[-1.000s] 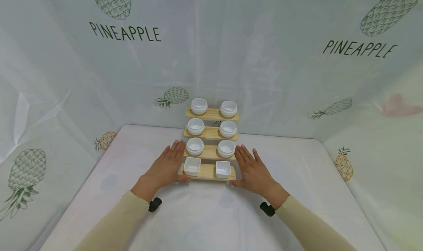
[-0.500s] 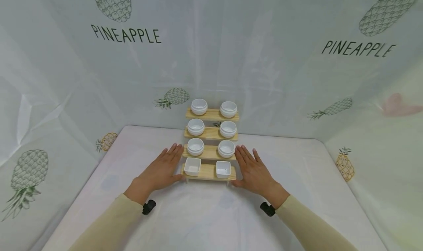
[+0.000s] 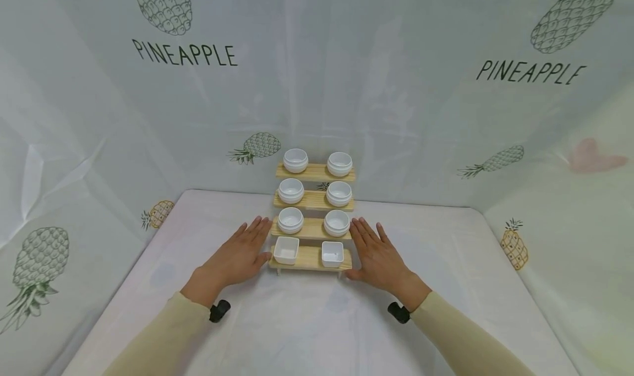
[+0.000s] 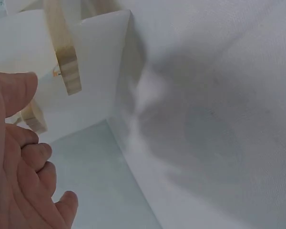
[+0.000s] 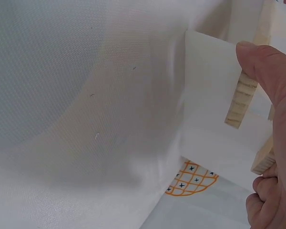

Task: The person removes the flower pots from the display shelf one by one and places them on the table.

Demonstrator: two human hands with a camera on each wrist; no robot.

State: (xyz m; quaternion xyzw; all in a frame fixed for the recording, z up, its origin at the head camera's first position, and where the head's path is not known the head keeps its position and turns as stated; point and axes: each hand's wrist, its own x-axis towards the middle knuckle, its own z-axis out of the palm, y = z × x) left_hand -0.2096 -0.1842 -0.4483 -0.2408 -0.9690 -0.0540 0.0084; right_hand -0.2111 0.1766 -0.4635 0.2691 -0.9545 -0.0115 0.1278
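A stepped stand has light wooden shelves (image 3: 309, 258) one above another and white side panels (image 5: 209, 90). White round bowls, such as a bowl (image 3: 290, 220) at the left and a bowl (image 3: 337, 222) at the right, stand in pairs on the upper shelves. The lowest shelf carries two square white dishes, one left (image 3: 286, 250) and one right (image 3: 332, 254). My left hand (image 3: 233, 260) lies alongside the stand's left side, fingers straight, thumb tip close to the lowest shelf's end. My right hand (image 3: 383, 260) flanks the right side, straight fingertips at the shelf ends, thumb at the front corner.
The stand is on a table covered with a pale cloth (image 3: 307, 332), close to its back edge. Behind rises a white sheet (image 3: 421, 106) printed with pineapples. Black wrist cameras, left (image 3: 220, 310) and right (image 3: 398, 312), are strapped under the sleeves.
My left hand has drawn back a little to the left, its thumb coming away from the stand's front corner. The right hand keeps its place by the stand, and the bowls stay put.
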